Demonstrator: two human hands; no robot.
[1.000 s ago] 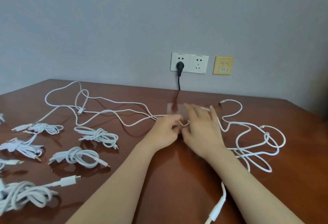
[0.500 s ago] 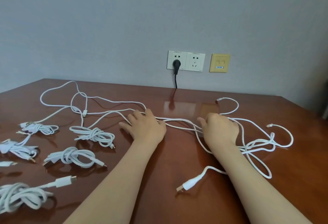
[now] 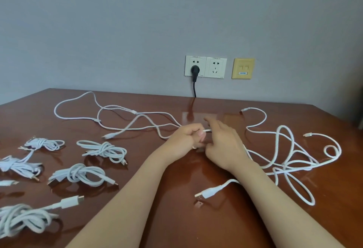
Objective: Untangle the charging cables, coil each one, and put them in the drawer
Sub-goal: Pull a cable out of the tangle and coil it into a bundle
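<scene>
From my feed, the left hand is a fist in the middle of the surface, its grip curled tight round the loose cable; a short white stretch pokes out past its knuckles toward the right hand. The right hand sits just beside it, nearly touching. Its fingertips are smeared with blur and its palm faces away from me, so I cannot tell whether its grip is holding the cord or only resting on it.

The loose cable runs in wide loops toward the far left and into a tangle on the right, where I cannot make out how many cords cross. A USB plug lies near my right forearm, which hides part of its lead.

On the left lie the coiled cables, well apart from the hands; the nearest bundle is cut off by the frame's edge. On the wall, a black plug sits in a socket.
</scene>
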